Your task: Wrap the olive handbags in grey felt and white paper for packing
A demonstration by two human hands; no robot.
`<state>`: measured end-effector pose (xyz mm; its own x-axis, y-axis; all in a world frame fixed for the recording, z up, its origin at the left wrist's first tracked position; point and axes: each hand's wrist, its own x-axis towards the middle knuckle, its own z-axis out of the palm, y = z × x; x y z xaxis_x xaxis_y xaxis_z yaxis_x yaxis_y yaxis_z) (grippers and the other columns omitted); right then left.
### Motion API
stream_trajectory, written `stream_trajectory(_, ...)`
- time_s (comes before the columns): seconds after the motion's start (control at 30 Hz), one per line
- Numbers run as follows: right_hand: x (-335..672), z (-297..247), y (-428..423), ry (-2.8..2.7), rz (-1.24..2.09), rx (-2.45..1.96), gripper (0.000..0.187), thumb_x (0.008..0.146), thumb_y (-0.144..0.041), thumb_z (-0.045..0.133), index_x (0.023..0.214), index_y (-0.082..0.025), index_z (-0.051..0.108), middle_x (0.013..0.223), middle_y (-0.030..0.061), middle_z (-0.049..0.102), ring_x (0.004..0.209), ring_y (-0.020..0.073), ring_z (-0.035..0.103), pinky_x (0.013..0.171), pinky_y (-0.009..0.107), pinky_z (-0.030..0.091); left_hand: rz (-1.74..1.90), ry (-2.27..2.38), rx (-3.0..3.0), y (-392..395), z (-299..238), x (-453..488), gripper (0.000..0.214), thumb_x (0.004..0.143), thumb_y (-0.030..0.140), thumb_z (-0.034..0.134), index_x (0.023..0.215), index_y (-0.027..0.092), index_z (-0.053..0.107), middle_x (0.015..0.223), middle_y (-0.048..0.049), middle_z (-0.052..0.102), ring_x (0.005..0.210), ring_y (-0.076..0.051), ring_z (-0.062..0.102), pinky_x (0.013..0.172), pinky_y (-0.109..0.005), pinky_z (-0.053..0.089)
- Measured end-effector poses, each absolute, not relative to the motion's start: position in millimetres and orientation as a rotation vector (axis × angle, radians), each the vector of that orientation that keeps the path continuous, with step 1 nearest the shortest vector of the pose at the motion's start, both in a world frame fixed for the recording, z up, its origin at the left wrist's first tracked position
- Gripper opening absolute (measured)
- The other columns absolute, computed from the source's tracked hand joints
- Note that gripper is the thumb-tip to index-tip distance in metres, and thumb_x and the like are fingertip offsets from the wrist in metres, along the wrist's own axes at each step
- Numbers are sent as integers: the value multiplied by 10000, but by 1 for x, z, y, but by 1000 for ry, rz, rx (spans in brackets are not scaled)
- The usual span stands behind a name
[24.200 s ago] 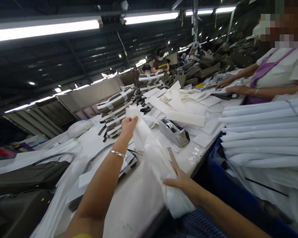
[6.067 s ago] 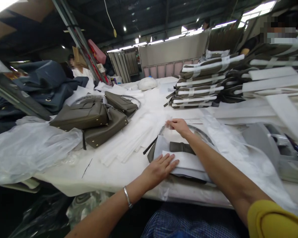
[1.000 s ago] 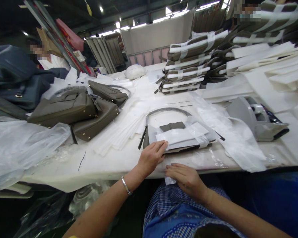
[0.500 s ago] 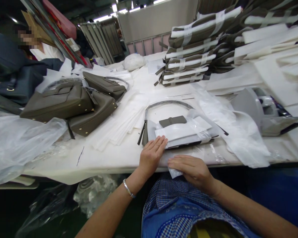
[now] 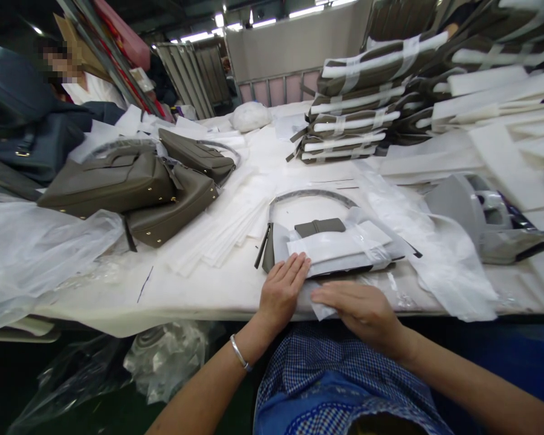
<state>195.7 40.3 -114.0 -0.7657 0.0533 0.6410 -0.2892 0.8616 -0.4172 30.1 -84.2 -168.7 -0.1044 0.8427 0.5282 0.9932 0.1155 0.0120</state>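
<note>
A flat olive-grey bag [image 5: 320, 228] with a curved grey strap [image 5: 312, 194] lies near the table's front edge, partly wrapped in white sheets [image 5: 340, 246]. My left hand [image 5: 283, 290] lies flat with fingers stretched out on the wrapping at the bag's near left corner. My right hand [image 5: 360, 308] rests at the table edge just right of it, fingers extended over a small piece of white paper [image 5: 321, 310] that sticks out from under them.
Several olive handbags [image 5: 131, 187] lie at the left, with crumpled clear plastic [image 5: 40, 254] in front. Stacked wrapped bags [image 5: 358, 115] and white foam sheets [image 5: 494, 115] fill the back right. A grey tape dispenser [image 5: 485, 217] sits at right. A person [image 5: 86, 84] is at far left.
Both hands have stayed at the bag's near edge. My right hand has slid slightly up onto the table edge over the paper piece; the view has shifted a little.
</note>
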Motion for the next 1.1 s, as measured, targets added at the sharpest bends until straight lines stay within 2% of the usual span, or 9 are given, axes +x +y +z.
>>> stream_trajectory(0.1,178,-98,57,-2391,659,40,325,916,-99,490,1051,-259,739,962,-4,772,863,153,731,812,275,602,-545,-2010,-1738,-84,-167,32,450,972,159,473,1421,185,466,1420,-100,553,1322,-242,492,1056,-412,472)
stream_trajectory(0.23,146,-89,76,-2459,663,-114,224,903,-156,575,947,-266,764,914,-24,776,822,166,732,765,276,570,-631,-1984,-1681,-84,-164,33,239,946,166,536,1166,161,629,1197,-117,646,1098,-246,596,964,-404,525)
stream_trajectory(0.33,120,-91,86,-2543,690,-250,139,864,-187,666,856,-283,767,874,-50,773,807,165,722,734,270,523,-712,-1979,-1708,-85,-166,31,147,947,165,540,1057,149,636,1106,-103,654,1009,-219,600,931,-374,539)
stream_trajectory(0.47,94,-101,94,-2716,655,-366,68,819,-249,744,753,-262,733,811,-44,745,778,168,671,705,283,451,-804,-1966,-1725,-85,-172,29,166,942,141,542,1095,147,606,1072,-93,658,1011,-209,605,955,-367,539)
stream_trajectory(0.57,86,-108,99,-2784,631,-338,135,800,-297,770,729,-226,681,785,-15,703,834,188,615,698,283,406,-823,-1980,-1739,-86,-173,28,167,948,154,539,1104,161,597,1093,-92,667,1021,-207,614,961,-371,541)
stream_trajectory(0.7,81,-109,106,-2871,685,-337,129,831,-270,729,755,-206,648,800,-5,666,759,160,575,645,260,360,-763,-1978,-1740,-87,-167,26,131,949,154,529,1057,154,603,1277,-125,633,1038,-218,614,931,-364,552)
stream_trajectory(0.8,74,-108,111,-2917,690,-379,140,836,-256,718,745,-198,630,808,-3,652,712,143,564,608,248,333,-689,-2011,-1764,-86,-164,25,252,943,161,540,1191,134,581,1347,-130,604,1054,-225,605,930,-360,555)
stream_trajectory(0.9,69,-107,108,-2899,640,-397,165,836,-259,728,736,-184,622,806,17,643,724,152,570,615,250,339,-629,-2010,-1751,-82,-161,27,409,925,135,553,1330,92,510,1296,-140,639,1034,-235,610,928,-366,560)
stream_trajectory(1.1,93,-99,106,-2780,591,-350,54,876,-220,691,863,-188,650,951,23,661,825,136,610,756,235,436,-535,-1953,-1697,-80,-158,31,443,879,36,512,1322,60,519,1254,-148,660,989,-264,625,874,-390,580)
